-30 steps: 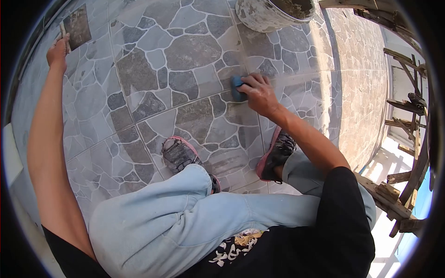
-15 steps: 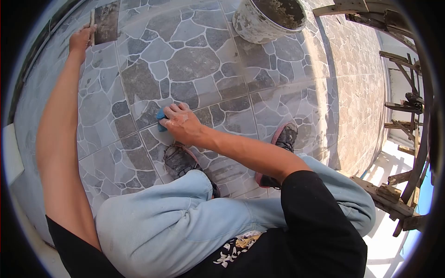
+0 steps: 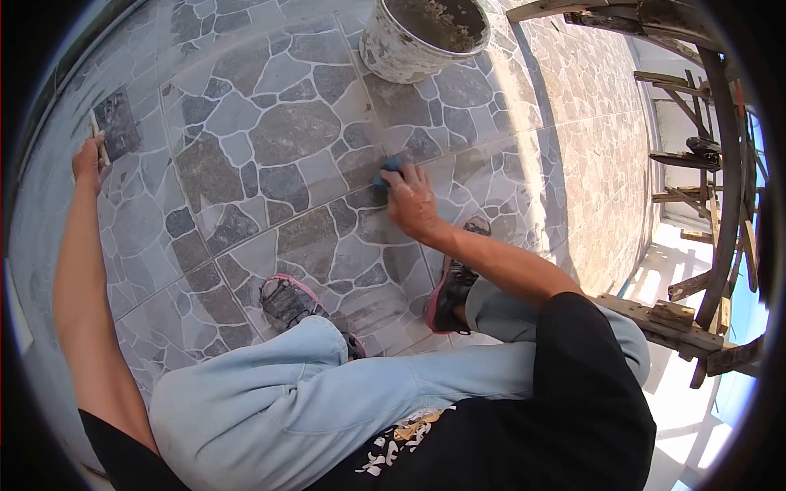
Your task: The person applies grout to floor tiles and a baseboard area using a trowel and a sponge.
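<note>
In my right hand point(image 3: 411, 200) is a blue sponge point(image 3: 386, 173), its fingers closed over it and pressing it on the stone-patterned floor tiles point(image 3: 291, 123) beside a tile joint. At the far left, my left hand point(image 3: 88, 164) grips the pale handle of a flat trowel point(image 3: 117, 124), whose dark rectangular blade lies close over the floor. The fingers of the right hand cover part of the sponge. My shoes point(image 3: 288, 303) stand on the tiles below the right hand.
A mortar-smeared bucket point(image 3: 385, 51) holding grey mix stands ahead. Rough wooden scaffolding point(image 3: 712, 196) rises along the right, with sunlit ground beyond. A dark edge point(image 3: 57, 78) borders the floor on the left.
My right hand has slid the sponge rightward across the tiles. The left hand has brought the trowel nearer to me and further left, and its blade has turned. The view has shifted right.
</note>
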Demonstrator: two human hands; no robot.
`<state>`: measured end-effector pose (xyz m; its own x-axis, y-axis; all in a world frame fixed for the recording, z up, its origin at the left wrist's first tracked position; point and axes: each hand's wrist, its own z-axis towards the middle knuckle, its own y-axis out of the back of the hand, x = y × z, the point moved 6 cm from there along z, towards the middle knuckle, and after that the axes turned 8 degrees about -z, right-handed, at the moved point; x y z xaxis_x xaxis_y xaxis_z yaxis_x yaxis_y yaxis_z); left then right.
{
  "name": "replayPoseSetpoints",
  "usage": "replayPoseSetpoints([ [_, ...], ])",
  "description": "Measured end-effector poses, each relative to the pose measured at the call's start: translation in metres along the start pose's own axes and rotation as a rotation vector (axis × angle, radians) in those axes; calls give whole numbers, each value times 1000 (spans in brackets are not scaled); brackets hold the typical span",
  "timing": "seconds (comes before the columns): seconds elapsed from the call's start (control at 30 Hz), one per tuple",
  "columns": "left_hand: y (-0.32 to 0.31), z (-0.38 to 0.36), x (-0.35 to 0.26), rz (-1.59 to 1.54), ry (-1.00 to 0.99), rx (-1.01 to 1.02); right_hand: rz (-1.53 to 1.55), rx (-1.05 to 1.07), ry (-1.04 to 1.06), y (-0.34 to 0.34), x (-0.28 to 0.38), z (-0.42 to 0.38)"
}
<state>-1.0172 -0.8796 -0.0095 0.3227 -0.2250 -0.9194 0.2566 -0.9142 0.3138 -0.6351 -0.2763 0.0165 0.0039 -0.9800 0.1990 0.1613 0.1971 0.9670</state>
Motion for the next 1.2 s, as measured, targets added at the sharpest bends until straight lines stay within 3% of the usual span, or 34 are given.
replayPoseSetpoints([
  [0.1, -24, 1, -40, 72, -72, 70, 131, 152, 473, -5, 73, -1],
  [0.13, -31, 1, -54, 123, -125, 108, 124, 146, 456, -2, 56, 0],
  [0.2, -19, 0, -69, 116, -169, 54, 91, 56, 361, 9, -13, 0],
  [0.27, 22, 16, -61, 156, -191, 34, -142, 34, 77, 25, -120, 3],
  [0.3, 47, 29, -44, 147, -194, 32, -258, 116, -133, 29, -189, 7],
  [0.37, 83, 49, -1, 337, 11, -9, -429, 279, -536, 57, -310, 5],
  [0.4, 81, 42, 2, 327, 5, -27, -601, 447, -532, 90, -327, 20],
  [0.47, 67, 19, -5, 397, -165, 0, -686, 479, -215, 154, -319, 49],
  [0.5, 61, 21, -12, 355, -185, 121, -612, 500, -140, 181, -311, 60],
  [0.6, 47, 24, -44, 450, -139, 86, -549, 609, -91, 239, -274, 80],
  [0.67, 33, 20, -60, 452, -126, 114, -528, 486, 49, 257, -245, 82],
  [0.77, 5, 11, -86, 488, -188, 162, -310, 359, 43, 233, -204, 73],
  [0.9, -28, 0, -135, 693, -362, 327, -39, 136, -26, 109, -176, 34],
  [1.0, -32, 6, -168, 736, -446, 446, 71, -54, 169, 14, -76, -10],
  [1.07, -22, -4, -194, 770, -492, 434, 196, 33, 416, 12, -37, -28],
  [1.1, -12, -6, -205, 769, -467, 441, 195, 17, 380, 15, -64, -25],
  [1.17, 32, 20, -228, 858, -522, 338, -6, -112, 62, 26, -165, -13],
  [1.2, 56, 31, -236, 720, -502, 259, -91, -191, -136, 41, -221, -9],
])
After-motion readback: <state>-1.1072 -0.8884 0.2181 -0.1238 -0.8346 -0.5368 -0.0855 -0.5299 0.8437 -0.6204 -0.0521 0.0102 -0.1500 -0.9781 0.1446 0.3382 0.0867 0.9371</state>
